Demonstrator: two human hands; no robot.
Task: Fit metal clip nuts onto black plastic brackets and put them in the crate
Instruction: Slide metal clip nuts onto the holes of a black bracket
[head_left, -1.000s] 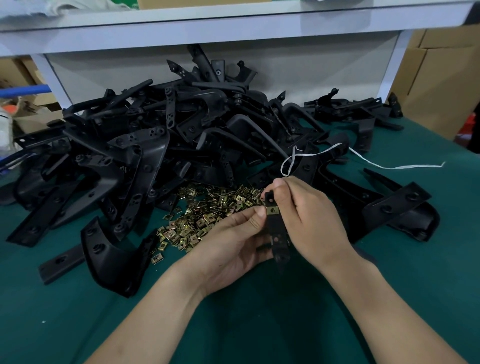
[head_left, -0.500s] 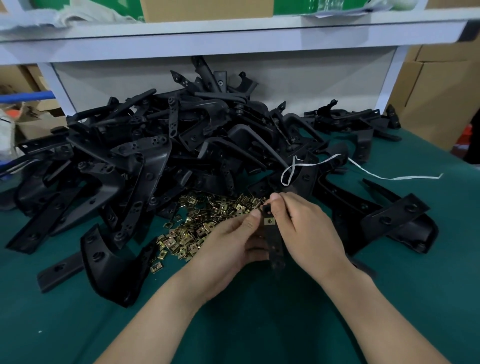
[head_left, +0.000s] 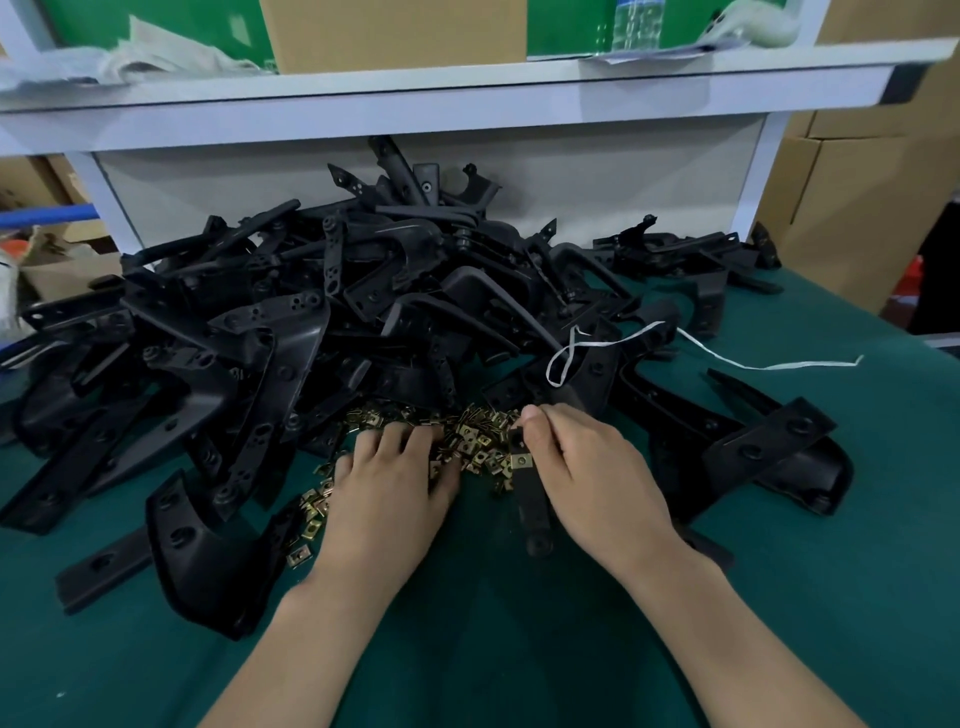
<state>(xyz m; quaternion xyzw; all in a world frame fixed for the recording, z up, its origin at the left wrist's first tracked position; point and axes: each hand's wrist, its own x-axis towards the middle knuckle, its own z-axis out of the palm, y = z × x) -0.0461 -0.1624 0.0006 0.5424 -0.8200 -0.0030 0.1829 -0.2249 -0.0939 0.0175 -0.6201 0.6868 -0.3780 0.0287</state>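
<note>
My right hand (head_left: 587, 467) grips a narrow black plastic bracket (head_left: 532, 499) near its top end; a brass clip nut (head_left: 521, 460) sits on that bracket just below my fingers. My left hand (head_left: 392, 478) lies palm down on the heap of loose brass clip nuts (head_left: 478, 441), fingers curled into them; what the fingertips hold is hidden. A large pile of black brackets (head_left: 311, 322) fills the table behind the nuts. No crate is in view.
The table has a green mat (head_left: 519, 649). A white strap (head_left: 727, 358) lies over brackets at the right. More brackets (head_left: 779, 441) lie right of my right hand. A white shelf (head_left: 467, 83) overhangs the back; cardboard boxes (head_left: 857, 182) stand at the right.
My left hand has let go of the bracket and moved left onto the clip nut heap. My right hand still holds the bracket with a nut fitted on it.
</note>
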